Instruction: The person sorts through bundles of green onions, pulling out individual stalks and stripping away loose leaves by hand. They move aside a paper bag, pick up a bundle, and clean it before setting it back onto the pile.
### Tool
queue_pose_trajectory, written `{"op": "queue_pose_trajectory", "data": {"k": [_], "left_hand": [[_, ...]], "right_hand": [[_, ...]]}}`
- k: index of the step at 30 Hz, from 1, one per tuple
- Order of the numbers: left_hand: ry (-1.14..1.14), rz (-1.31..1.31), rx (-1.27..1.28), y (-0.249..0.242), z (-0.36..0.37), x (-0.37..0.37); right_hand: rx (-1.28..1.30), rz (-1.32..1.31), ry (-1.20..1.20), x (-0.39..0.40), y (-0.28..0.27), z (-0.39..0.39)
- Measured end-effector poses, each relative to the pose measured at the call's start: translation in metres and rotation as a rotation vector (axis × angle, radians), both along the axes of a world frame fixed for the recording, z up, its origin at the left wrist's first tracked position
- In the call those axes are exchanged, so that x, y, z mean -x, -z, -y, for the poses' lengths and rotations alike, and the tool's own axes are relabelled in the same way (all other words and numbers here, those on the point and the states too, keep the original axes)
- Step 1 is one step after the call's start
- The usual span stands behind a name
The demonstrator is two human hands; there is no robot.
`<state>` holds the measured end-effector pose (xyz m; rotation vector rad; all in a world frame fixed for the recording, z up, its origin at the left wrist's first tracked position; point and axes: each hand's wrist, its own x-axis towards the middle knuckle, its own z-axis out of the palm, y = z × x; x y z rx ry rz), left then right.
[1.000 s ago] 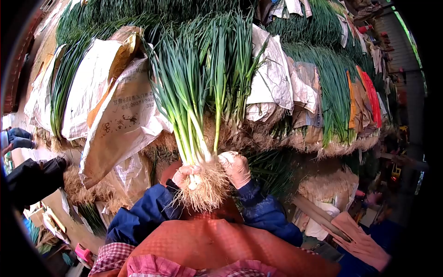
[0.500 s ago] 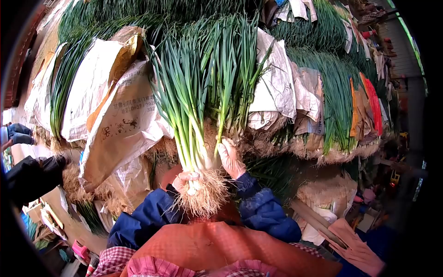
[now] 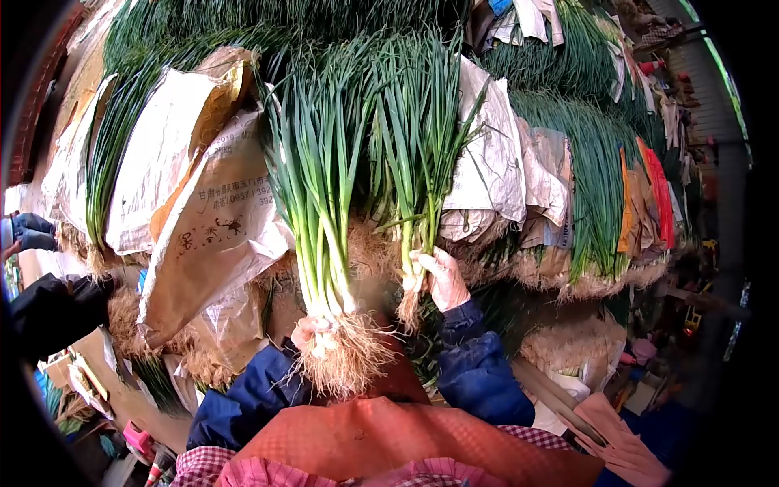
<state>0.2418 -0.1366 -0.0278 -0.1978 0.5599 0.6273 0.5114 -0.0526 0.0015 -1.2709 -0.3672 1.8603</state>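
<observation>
A thick bunch of green onions [image 3: 324,252] stands upright in front of me, its pale roots spread out at the bottom. My left hand [image 3: 310,331] is closed around its white base, partly covered by the roots. To the right, my right hand [image 3: 442,278] pinches a few separate green onion stalks [image 3: 412,243] just above their small root clump. The two root ends are apart. Behind both, the leaf tops overlap a big pile of green onions [image 3: 284,24].
White sacks [image 3: 223,219] lie over the pile at left, and another white sack [image 3: 487,162] at right. At the far left a person's dark sleeve [image 3: 65,312] shows. Wooden bars [image 3: 560,398] and a pink glove [image 3: 621,442] are at lower right.
My right hand has moved right and slightly down, and now holds stalks away from the main bunch. My left hand and its bunch have shifted slightly left and down.
</observation>
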Motion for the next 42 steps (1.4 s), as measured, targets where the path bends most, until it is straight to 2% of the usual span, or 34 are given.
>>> {"op": "queue_pose_trajectory", "data": {"k": [2,4,5,6,8,10,11,12,14,15,16,18,19,20,22,24,26,27,28,30,31,32,34,36,38,41,42], "left_hand": [[0.007,0.002,0.002,0.0,0.0,-0.001],[0.017,0.001,-0.001,0.0,0.002,0.001],[0.022,0.002,-0.004,0.0,0.004,0.002],[0.024,-0.002,-0.005,0.0,0.004,0.004],[0.028,-0.001,-0.011,-0.001,0.008,0.008],[0.021,-0.002,-0.018,0.001,0.009,0.017],[0.018,-0.006,-0.026,0.002,0.009,0.02],[0.016,-0.006,-0.029,0.003,0.01,0.024],[0.007,-0.009,-0.034,0.006,0.012,0.03],[0.007,-0.01,-0.038,0.007,0.011,0.033],[0.008,-0.007,-0.044,0.008,0.011,0.036],[0.022,-0.005,-0.025,0.005,0.014,0.038],[0.029,-0.003,-0.03,0.005,0.012,0.037],[0.039,-0.006,-0.037,0.004,0.011,0.037],[0.056,-0.017,-0.04,0.001,0.011,0.037],[0.07,-0.006,-0.042,-0.001,0.012,0.034],[0.08,0.001,-0.039,-0.003,0.013,0.034],[0.084,0.01,-0.033,-0.003,0.014,0.032],[0.091,0.013,-0.032,-0.003,0.014,0.031],[0.112,0.015,-0.033,-0.002,0.013,0.027],[0.123,0.019,-0.036,-0.003,0.013,0.025],[0.132,0.031,-0.029,-0.004,0.016,0.022],[0.151,0.064,-0.001,-0.007,0.02,0.015],[0.169,0.099,0.008,-0.009,0.027,0.007],[0.188,0.14,0.019,-0.013,0.034,-0.002],[0.178,0.162,0.012,-0.014,0.028,-0.007],[0.165,0.163,0.014,-0.012,0.024,-0.004]], "right_hand": [[-0.043,-0.02,-0.146,0.015,-0.016,0.01],[-0.152,-0.064,-0.078,0.044,-0.011,0.022],[-0.152,0.11,-0.026,0.059,-0.01,0.029],[-0.178,0.406,-0.106,0.064,-0.003,0.037],[-0.16,0.782,0.05,0.085,0.021,0.047],[-0.121,0.623,0.208,0.087,0.023,0.049],[0.033,0.609,0.015,0.075,0.019,0.048],[-0.097,0.98,-0.027,0.067,0.038,0.051],[-0.392,1.294,0.113,0.036,0.086,0.07],[-0.097,0.905,0.13,0.031,0.066,0.063],[0.09,0.515,0.09,0.028,0.046,0.057],[0.111,0.072,0.069,0.055,0.02,0.039],[0.038,0.101,-0.099,0.064,0.037,0.026],[0.054,0.041,0.03,0.076,0.049,0.011],[-0.019,0.588,-0.143,0.085,0.055,0.01],[-0.235,0.563,0.294,0.095,0.058,0.043],[-0.269,0.705,0.363,0.09,0.075,0.074],[0.077,0.339,0.278,0.08,0.03,0.069],[-0.067,-0.065,0.56,0.088,0.037,0.067],[-0.173,0.359,0.137,0.087,0.033,0.049],[-0.089,-0.103,0.242,0.084,0.013,0.05],[-0.093,-0.208,0.293,0.089,-0.014,0.059],[-0.084,-0.13,0.454,0.087,-0.027,0.085],[0.079,-0.146,0.567,0.085,-0.058,0.099],[0.045,-0.044,0.519,0.071,-0.056,0.116],[0.201,-0.183,0.369,0.055,-0.09,0.13],[0.174,0.034,0.293,0.052,-0.105,0.137]]}}
